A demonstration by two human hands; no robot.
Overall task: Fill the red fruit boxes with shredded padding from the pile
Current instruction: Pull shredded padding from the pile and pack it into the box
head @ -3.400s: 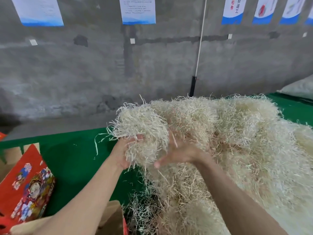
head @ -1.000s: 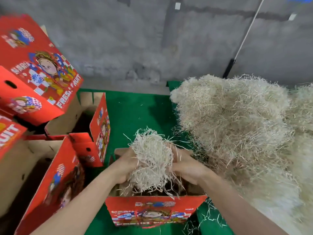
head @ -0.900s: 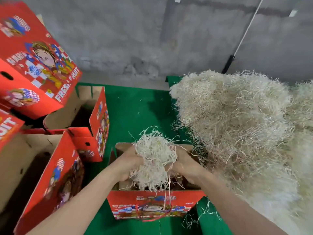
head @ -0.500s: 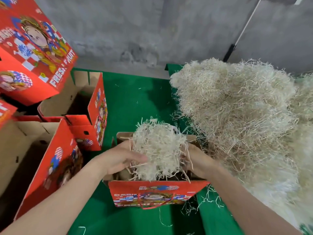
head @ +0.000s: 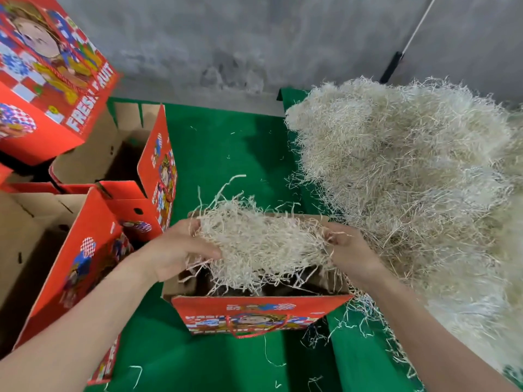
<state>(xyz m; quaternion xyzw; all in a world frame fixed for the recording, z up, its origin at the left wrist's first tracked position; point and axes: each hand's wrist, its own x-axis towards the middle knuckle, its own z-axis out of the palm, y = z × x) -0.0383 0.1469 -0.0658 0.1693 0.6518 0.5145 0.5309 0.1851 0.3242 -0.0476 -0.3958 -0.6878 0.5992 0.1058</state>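
Pale, straw-like wad of shredded padding (head: 263, 244), strands trailing loose, spread across the mouth of an open red fruit box (head: 254, 315). Left hand (head: 175, 250) and right hand (head: 351, 253) each grasp one end. The pile (head: 410, 179) lies just beside the box, on its right.

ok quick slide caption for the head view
Left hand and right hand hold a wad of shredded padding over the open red fruit box, beside the pile
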